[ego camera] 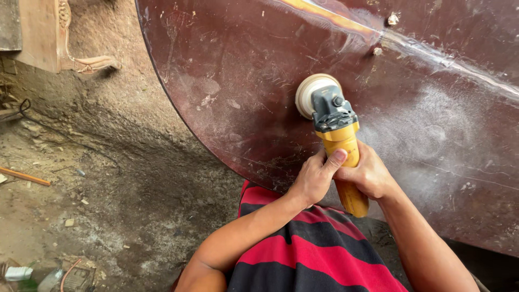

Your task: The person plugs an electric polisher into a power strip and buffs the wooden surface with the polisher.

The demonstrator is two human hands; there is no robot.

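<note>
Sander (331,116) on tabletop (238,81); dirt floor (81,178) lies left.

A carved wooden furniture piece (46,35) stands at the top left, its curled foot resting on the dusty dirt floor (108,162). A black cable (21,108) loops near the left edge. Lower down, a thin orange stick (24,176) lies on the ground among scattered wood chips (69,222). At the bottom left corner sit a small white container (17,273) and a clear plastic bottle (50,280). A red-and-black striped shirt (308,249) fills the bottom centre.
</note>
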